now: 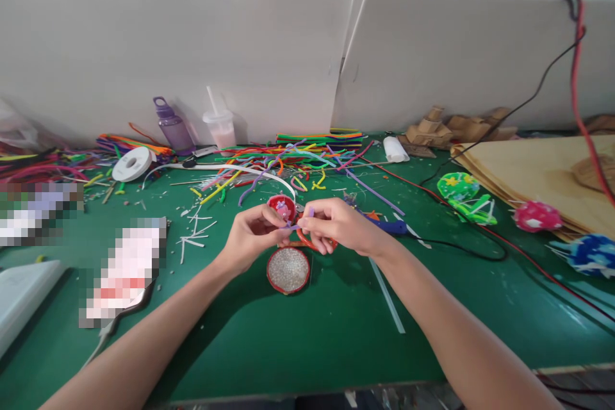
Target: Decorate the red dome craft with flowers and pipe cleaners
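Observation:
My left hand (254, 234) pinches one end of a short purple pipe cleaner (293, 227). Closed on the same piece, my right hand (339, 224) has its thumb and forefinger meeting near the other end. An orange loop (307, 240), possibly a scissor handle, shows beneath my right fingers; whether they hold it I cannot tell. Just behind the hands is a small red dish (273, 201) with a pink piece and a purple bow in it. In front of them, a red-rimmed round dish (288, 271) is full of small pale beads.
A blue glue gun (391, 226) lies right of my hands, with a clear glue stick (387, 298) nearer me. Pipe cleaners (288, 157) spread across the back. A purple bottle (173, 128), drink cup (221, 131) and white spool (133, 164) stand left. Fuzzy coloured pieces (535, 216) lie right.

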The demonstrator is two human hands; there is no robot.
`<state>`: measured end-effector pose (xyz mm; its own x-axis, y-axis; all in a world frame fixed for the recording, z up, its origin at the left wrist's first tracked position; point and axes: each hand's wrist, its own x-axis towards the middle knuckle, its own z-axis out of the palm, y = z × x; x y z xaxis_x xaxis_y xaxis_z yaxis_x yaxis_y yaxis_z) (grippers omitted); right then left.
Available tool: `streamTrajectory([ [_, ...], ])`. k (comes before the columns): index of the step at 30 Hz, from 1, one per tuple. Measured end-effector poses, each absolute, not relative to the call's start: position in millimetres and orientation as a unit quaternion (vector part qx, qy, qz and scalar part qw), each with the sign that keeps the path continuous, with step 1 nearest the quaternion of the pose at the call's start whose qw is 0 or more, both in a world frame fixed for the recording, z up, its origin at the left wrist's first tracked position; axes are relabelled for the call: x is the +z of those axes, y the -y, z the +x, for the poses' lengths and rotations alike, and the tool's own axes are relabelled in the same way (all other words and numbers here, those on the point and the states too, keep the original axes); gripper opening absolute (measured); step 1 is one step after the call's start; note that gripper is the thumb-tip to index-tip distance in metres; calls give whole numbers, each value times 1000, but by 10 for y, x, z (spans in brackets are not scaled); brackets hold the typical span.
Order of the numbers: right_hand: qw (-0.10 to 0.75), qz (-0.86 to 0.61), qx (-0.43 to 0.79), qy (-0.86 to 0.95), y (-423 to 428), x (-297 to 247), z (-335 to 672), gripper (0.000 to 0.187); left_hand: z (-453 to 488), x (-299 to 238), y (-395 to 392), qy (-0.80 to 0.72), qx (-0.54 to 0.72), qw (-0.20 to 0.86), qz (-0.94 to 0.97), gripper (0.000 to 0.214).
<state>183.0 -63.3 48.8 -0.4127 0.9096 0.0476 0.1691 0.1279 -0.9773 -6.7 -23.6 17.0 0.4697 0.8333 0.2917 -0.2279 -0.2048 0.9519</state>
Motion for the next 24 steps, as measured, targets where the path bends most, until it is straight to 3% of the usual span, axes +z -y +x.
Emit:
streamTrajectory([
  [8, 362, -425, 537, 632, 602, 442, 1815, 23, -114, 201, 250, -269, 436, 510, 691, 14],
  [12, 366, -430, 541, 624, 608, 451, 1791, 9, -109, 186, 273, -262, 435, 479, 716, 13],
  [15, 362, -433, 543, 622, 620, 466, 1787, 18, -97, 181, 277, -258, 432, 463, 729, 11],
  [24, 382, -463, 513, 614, 593, 357, 1740, 10, -93, 119, 223, -281, 421, 389, 769, 13],
])
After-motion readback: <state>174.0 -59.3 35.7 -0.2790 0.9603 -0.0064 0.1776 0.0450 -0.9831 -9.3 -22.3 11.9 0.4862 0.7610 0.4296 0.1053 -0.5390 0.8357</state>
